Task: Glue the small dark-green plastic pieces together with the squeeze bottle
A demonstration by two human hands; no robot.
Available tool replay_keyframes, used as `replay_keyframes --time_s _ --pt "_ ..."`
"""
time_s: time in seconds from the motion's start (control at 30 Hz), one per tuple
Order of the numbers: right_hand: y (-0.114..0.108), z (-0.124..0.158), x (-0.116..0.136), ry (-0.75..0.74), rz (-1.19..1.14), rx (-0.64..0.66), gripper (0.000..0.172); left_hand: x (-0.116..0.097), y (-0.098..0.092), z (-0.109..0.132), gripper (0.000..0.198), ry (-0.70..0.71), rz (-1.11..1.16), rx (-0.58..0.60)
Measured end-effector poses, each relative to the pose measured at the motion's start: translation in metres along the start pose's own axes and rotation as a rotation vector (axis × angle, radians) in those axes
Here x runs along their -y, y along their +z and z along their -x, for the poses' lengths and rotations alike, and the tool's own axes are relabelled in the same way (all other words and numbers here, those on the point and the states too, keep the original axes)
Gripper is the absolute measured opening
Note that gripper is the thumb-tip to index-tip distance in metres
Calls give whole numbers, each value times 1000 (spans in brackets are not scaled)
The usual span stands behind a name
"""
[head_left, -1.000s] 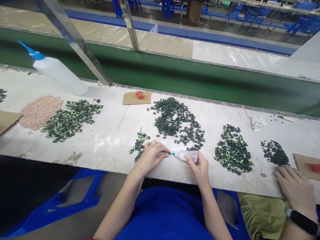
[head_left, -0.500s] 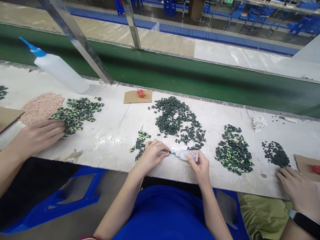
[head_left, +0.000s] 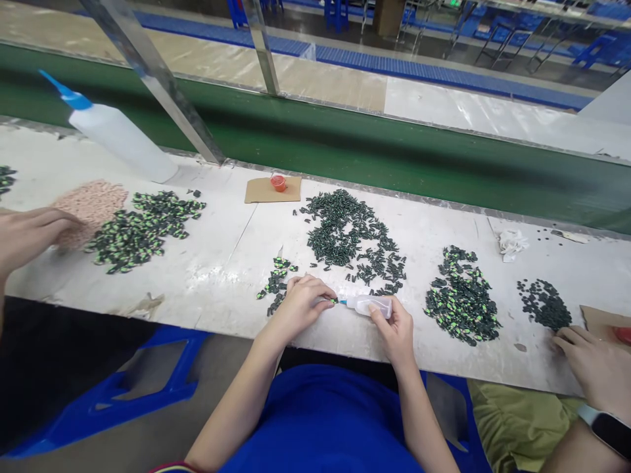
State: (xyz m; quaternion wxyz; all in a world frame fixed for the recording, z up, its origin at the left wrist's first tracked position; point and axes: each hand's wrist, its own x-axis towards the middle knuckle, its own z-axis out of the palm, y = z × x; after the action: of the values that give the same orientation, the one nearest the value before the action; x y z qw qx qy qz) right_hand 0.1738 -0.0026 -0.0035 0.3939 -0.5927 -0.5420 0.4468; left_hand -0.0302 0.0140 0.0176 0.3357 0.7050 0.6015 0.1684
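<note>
My left hand (head_left: 300,305) is closed in a pinch on a small dark green piece at the bench's near edge. My right hand (head_left: 394,332) grips a small clear squeeze bottle (head_left: 371,305) lying sideways, its blue tip touching that piece. Just left of my left hand lies a little cluster of green-marked pieces (head_left: 275,281). Beyond both hands spreads a large pile of dark pieces (head_left: 345,233).
A white bench (head_left: 217,263) runs left to right, with a green conveyor (head_left: 374,161) behind it. A big white bottle (head_left: 116,135) leans at the far left. Other piles (head_left: 461,295) lie to the right. Co-workers' hands (head_left: 29,233) are at both sides. A red cap (head_left: 279,182) sits on cardboard.
A co-worker's hand came in from the left over the green-marked pile, then drew back toward the pink pile. My own hands have barely moved.
</note>
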Motion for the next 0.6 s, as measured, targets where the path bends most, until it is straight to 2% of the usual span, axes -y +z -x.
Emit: replay_keyframes --time_s 0.6 --pt "0 0 -3 -33 27 -40 22 0 1 -1 8 4 -25 -2"
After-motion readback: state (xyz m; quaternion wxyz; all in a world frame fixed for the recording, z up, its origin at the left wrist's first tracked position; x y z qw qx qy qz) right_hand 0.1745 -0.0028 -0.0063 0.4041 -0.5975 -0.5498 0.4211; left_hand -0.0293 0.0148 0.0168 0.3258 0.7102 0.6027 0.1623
